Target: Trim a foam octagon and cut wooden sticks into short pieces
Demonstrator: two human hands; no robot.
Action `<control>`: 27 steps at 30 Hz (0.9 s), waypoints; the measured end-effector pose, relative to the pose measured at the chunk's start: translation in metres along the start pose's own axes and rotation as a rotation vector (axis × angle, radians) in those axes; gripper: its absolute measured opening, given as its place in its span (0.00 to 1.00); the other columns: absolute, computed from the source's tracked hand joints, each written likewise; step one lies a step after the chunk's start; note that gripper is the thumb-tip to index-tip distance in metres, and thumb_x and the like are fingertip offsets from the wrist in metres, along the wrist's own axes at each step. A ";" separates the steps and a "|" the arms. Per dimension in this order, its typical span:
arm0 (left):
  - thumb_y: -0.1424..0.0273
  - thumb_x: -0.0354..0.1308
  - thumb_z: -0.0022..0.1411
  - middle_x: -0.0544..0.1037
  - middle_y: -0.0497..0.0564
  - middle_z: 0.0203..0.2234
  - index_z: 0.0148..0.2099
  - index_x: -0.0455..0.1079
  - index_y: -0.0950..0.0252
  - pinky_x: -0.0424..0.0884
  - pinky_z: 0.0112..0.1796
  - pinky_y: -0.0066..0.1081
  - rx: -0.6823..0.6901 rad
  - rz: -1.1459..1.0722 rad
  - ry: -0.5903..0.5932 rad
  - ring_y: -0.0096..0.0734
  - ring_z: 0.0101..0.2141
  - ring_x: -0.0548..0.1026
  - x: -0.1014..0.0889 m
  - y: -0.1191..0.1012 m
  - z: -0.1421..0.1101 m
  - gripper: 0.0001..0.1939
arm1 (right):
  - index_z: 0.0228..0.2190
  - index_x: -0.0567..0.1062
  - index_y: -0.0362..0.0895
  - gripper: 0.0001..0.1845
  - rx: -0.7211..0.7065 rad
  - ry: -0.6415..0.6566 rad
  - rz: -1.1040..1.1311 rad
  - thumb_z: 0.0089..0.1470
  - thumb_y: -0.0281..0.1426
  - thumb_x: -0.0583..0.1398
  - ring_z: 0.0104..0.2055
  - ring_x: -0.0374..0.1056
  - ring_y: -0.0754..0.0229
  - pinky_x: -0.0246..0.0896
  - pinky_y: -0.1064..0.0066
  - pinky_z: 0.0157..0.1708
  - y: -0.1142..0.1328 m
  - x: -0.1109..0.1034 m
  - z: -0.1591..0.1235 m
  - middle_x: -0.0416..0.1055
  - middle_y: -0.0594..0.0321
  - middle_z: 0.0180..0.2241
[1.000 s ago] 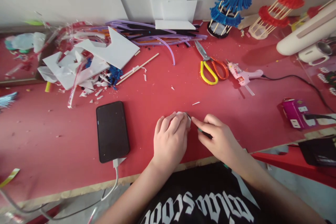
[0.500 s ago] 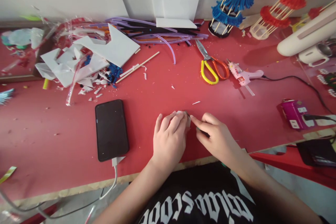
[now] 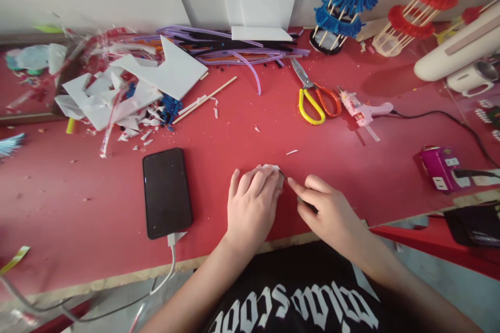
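My left hand [image 3: 252,200] lies over a small white foam board piece [image 3: 280,182], its fingers bent and holding it against the red table. Much of the piece is hidden under the fingers. In my right hand [image 3: 326,208] is a craft knife [image 3: 284,174], with the index finger stretched along it. Its thin dark blade meets the right edge of the white piece. Most of the handle is covered by my fingers. A thin white sliver [image 3: 291,152] lies just beyond my hands.
A black phone [image 3: 167,192] on a white cable lies left. Scissors [image 3: 310,99] and a pink glue gun [image 3: 365,112] are ahead on the right. White board scraps [image 3: 172,67] and purple pipe cleaners [image 3: 250,57] lie behind. Blue [image 3: 339,15] and red [image 3: 414,15] stick models stand at the back.
My right hand and the knife have drawn slightly right and toward me. My left hand stays almost in place on the white piece.
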State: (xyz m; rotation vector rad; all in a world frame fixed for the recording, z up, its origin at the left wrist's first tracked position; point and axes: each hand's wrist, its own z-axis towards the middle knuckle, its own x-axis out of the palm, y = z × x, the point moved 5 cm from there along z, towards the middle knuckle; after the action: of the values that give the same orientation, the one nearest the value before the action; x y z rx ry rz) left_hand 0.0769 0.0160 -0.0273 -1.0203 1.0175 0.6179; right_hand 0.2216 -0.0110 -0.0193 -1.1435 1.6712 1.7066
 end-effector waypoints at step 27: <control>0.69 0.59 0.62 0.77 0.49 0.49 0.46 0.68 0.61 0.64 0.53 0.47 0.000 -0.096 0.007 0.41 0.47 0.73 -0.003 0.007 -0.003 0.09 | 0.54 0.72 0.41 0.25 -0.003 -0.076 0.003 0.55 0.22 0.54 0.28 0.63 0.64 0.63 0.70 0.31 -0.011 -0.010 -0.004 0.61 0.63 0.30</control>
State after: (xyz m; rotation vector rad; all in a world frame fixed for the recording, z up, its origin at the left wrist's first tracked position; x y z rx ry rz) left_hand 0.0683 0.0166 -0.0277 -1.0657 0.9686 0.5367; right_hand 0.2363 -0.0109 -0.0169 -1.0649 1.6254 1.7331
